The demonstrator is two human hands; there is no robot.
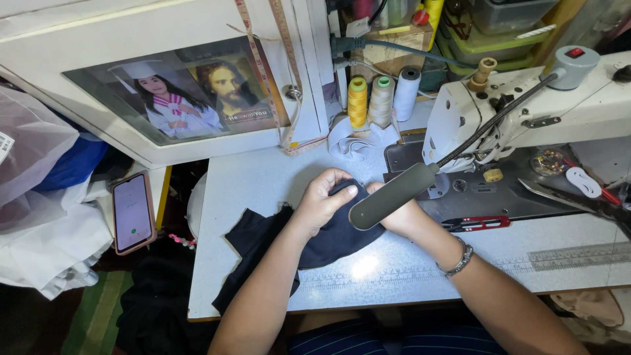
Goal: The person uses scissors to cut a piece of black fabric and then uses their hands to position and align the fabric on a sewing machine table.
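Head view: nearest me, my left hand [323, 197] curls over a soft, dark navy cloth [276, 243], thumb and fingers pinching its bunched top edge. My right hand [399, 212] grips the same fold from the other side, but a grey lamp head [392, 197] hides its fingers, so I cannot tell their set. The limp, matte cloth lies on the pale smooth table [263, 177], its long axis running from 7 o'clock to 1 o'clock. Farther, at 1 o'clock, stands the white sewing machine [526, 112]; three thread cones [381, 98] at 12.
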